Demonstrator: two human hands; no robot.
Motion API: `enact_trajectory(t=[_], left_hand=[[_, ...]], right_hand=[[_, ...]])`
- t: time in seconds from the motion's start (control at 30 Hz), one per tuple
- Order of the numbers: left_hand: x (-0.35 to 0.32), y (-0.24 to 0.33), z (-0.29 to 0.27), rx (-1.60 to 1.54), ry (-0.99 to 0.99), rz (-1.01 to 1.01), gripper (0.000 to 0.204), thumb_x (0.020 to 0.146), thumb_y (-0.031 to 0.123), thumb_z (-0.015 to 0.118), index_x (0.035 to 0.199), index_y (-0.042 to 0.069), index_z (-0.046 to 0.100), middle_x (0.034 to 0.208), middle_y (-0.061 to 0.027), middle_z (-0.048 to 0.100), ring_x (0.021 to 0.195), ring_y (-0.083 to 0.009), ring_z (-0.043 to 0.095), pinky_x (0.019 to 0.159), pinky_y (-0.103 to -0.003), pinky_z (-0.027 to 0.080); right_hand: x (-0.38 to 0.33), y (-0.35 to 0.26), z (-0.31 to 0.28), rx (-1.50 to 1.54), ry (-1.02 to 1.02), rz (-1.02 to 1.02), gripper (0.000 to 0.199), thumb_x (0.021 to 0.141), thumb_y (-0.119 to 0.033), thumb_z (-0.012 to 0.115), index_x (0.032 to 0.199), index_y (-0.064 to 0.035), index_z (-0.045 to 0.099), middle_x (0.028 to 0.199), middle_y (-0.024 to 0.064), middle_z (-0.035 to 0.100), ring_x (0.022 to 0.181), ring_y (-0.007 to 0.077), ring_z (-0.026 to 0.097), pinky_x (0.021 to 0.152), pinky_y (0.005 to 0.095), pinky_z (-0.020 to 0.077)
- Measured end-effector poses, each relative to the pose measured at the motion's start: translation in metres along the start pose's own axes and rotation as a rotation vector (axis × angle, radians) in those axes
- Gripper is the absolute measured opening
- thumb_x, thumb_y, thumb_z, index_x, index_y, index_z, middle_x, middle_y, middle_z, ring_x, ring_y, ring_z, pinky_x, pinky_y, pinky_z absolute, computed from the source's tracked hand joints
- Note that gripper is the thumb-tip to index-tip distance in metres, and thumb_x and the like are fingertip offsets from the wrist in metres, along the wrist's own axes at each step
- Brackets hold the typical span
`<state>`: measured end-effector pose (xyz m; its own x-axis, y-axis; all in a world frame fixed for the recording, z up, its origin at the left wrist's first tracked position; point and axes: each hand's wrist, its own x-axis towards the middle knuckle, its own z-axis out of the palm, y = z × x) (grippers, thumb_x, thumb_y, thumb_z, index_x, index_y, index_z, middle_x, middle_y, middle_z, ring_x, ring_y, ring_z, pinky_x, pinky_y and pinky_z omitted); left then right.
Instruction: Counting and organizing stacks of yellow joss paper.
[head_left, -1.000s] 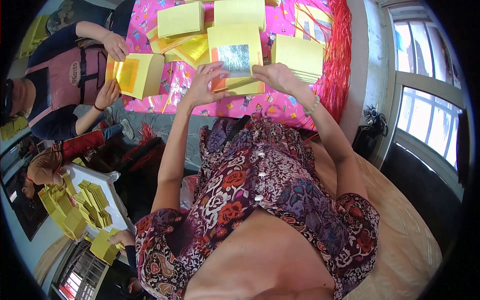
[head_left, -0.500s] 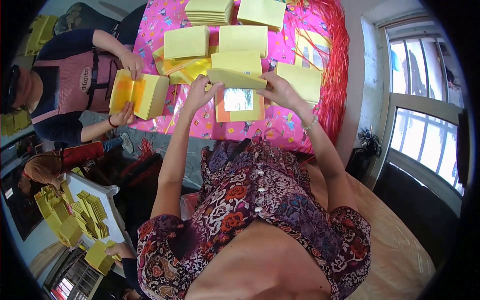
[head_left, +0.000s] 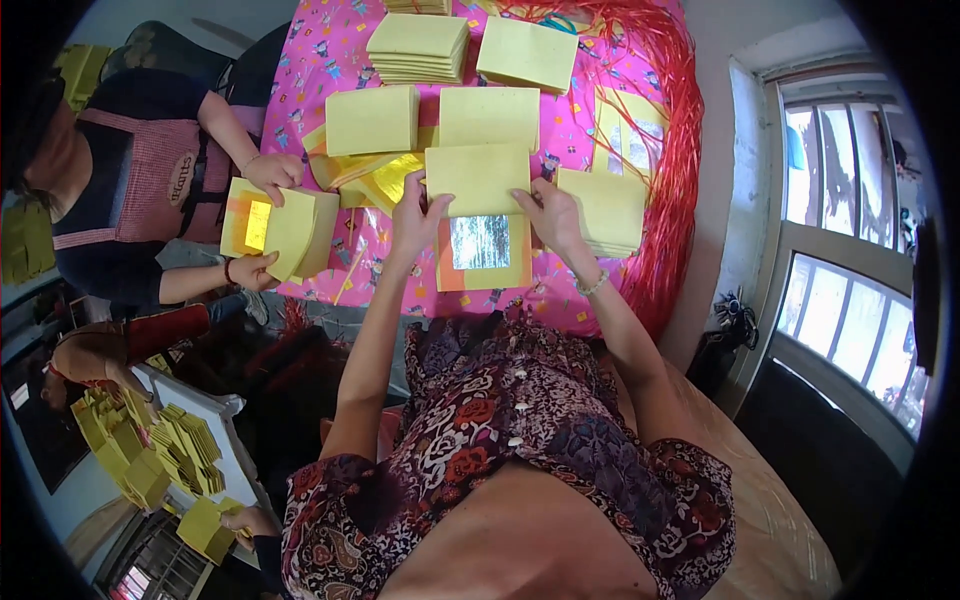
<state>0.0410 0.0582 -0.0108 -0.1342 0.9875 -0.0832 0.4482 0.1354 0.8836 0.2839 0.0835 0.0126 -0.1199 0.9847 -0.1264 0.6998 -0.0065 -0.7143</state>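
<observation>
Both my hands grip a yellow paper sheet [head_left: 477, 180], one at each side. My left hand [head_left: 412, 218] pinches its left edge, thumb on the front and fingers behind. My right hand [head_left: 555, 215] does the same at the right edge. Just below, on the pink table cover, lies a yellow paper with an orange border and a shiny silver foil square [head_left: 480, 242]. How many sheets are in my grip I cannot make out. A yellow paper stack [head_left: 603, 210] sits beside my right hand.
More yellow paper stacks [head_left: 417, 45] stand at the far side. Red plastic strands [head_left: 670, 220] hang down the table's right edge. At the left, a co-worker's hands hold a yellow paper bundle with gold foil [head_left: 257, 225]. A white table [head_left: 205, 400] bears fanned yellow papers.
The yellow paper in my hands was bent and tilted; now it faces up flatter, and more of the silver foil shows below. The co-worker has turned a sheet partly over the gold foil.
</observation>
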Motion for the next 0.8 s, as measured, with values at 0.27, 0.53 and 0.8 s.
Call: enact_trajectory(t=[0.27,0.53,0.8], left_hand=[[-0.003,0.007,-0.001,0.006,0.011,0.047,0.056,0.085,0.012,0.07,0.13,0.003,0.038,0.067,-0.0028,0.047,0.058,-0.0116,0.046,0.053,-0.028,0.038],[0.0,0.017,-0.003,0.021,0.042,0.069,0.057,0.085,0.008,0.069,0.133,0.004,0.037,0.064,-0.001,0.043,0.056,-0.0093,0.043,0.052,-0.026,0.037],[0.007,0.012,0.0,0.063,0.046,0.036,0.057,0.086,0.009,0.068,0.134,0.005,0.036,0.062,-0.0022,0.044,0.056,-0.0102,0.045,0.051,-0.027,0.038]], right_hand=[[0.003,-0.015,-0.011,-0.016,-0.03,0.04,0.034,0.086,-0.033,0.068,0.08,-0.0008,0.06,0.071,0.0197,0.063,0.068,0.0365,0.063,0.062,0.0438,0.0483],[0.009,-0.016,-0.014,-0.08,-0.044,0.048,0.036,0.087,-0.036,0.066,0.08,-0.0013,0.061,0.074,0.02,0.064,0.07,0.0373,0.063,0.064,0.0458,0.048],[0.022,-0.013,-0.011,-0.135,-0.096,0.08,0.039,0.088,-0.041,0.063,0.082,-0.002,0.063,0.075,0.0195,0.066,0.074,0.037,0.065,0.068,0.0459,0.0494]])
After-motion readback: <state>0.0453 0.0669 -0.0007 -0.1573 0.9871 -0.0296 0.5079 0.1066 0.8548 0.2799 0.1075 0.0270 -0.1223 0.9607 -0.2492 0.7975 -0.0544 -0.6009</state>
